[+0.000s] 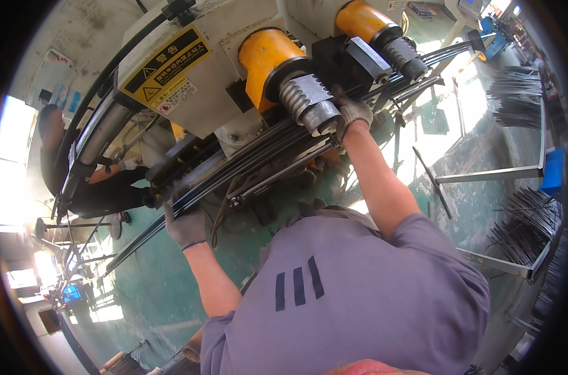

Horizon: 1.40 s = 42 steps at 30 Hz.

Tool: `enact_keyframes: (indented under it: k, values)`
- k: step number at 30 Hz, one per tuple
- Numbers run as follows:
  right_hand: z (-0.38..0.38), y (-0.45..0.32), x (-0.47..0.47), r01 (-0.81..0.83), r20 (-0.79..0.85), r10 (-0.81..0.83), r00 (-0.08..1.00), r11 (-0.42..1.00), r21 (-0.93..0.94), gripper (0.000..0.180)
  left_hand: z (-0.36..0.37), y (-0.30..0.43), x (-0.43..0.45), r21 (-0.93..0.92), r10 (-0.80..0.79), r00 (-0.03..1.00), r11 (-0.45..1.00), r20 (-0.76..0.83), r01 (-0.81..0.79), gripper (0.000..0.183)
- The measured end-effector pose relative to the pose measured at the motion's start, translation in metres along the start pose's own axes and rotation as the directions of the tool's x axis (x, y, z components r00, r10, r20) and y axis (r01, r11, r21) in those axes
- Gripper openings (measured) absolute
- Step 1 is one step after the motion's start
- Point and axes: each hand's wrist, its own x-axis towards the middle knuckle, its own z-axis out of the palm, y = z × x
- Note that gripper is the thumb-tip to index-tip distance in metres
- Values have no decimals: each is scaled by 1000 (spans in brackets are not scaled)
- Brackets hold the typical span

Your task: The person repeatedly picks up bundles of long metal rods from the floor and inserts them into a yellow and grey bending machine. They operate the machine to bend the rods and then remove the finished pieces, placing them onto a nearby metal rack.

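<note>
A bundle of long, thin metal rods (246, 161) runs slantwise across the machine's front, from lower left to upper right. My left hand (186, 228), in a grey work glove, grips the bundle near its left end, thumb up against the rods. Farther right, my gloved right hand (356, 111) closes around the rods beside a grooved steel bending head (309, 101). Some of its fingers are hidden by the rods and the head. Behind that head is an orange housing (272, 54). A second orange housing (366, 21) with a similar head (405, 56) stands farther right.
Yellow-black warning labels (166, 65) mark the pale machine body. At left, beyond a curved hose (103, 65), a person in dark clothes (85, 187) bends low. Racks at right hold cut rods (515, 96) and more rods (522, 229). A steel bar (431, 183) slants nearby.
</note>
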Motion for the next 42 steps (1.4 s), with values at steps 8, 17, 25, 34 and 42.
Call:
enact_keyframes:
  k: [8,17,25,34,42]
  values:
    - [5,-6,-25,33,84,-61,995,955,296,40,19,2,2,231,241,899,959,-365,-163,33]
    - [-54,21,-30,69,339,-88,937,995,68,48,37,-63,-4,59,-157,985,985,-68,161,36]
    - [-156,62,12,124,323,-49,945,968,-217,32,24,-31,3,154,204,941,974,-270,-168,26]
    - [-143,84,27,108,486,-5,874,977,-184,32,53,-90,-8,55,1,965,998,-262,14,33]
    - [-164,109,37,894,971,110,213,-423,-148,16,20,-10,-32,-111,88,993,989,-84,-97,49]
